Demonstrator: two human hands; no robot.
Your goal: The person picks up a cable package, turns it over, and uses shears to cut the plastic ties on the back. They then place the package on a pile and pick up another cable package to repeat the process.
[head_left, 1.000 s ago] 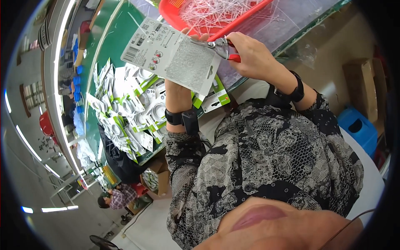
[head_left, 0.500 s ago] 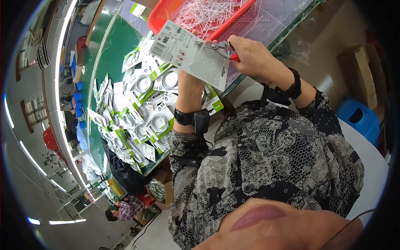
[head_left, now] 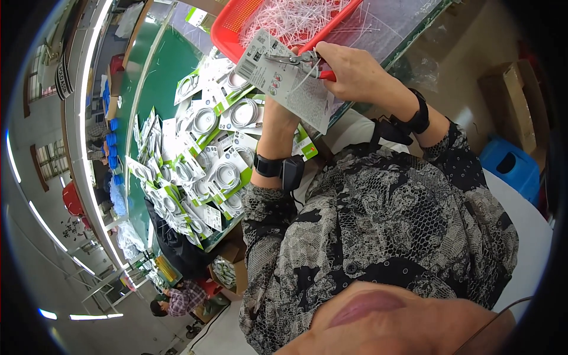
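My left hand [head_left: 280, 114] is mostly hidden behind a printed grey-white packaging card [head_left: 302, 97], which it grips from below and holds up tilted, the printed back facing me. My right hand [head_left: 354, 72] is closed round the red handles of a pair of cutting pliers [head_left: 309, 57]. The metal jaws lie over the card's upper part. A thin white cable tie seems to run across the card by the jaws; whether the jaws are on it I cannot make out. Below and left of my left hand lies a heap of carded white cables [head_left: 226, 175] with green-edged packaging.
A red plastic basket [head_left: 226, 34] full of white cable ties [head_left: 284, 21] stands beyond the card, with loose ties beside it. The table has a green top [head_left: 171, 54]. To my right are a blue stool [head_left: 510, 165] and a cardboard box [head_left: 512, 106]. Another person [head_left: 184, 299] sits farther off.
The card has shifted slightly right and down with my left hand. The pliers have turned, so their jaws now reach left across the card's upper part.
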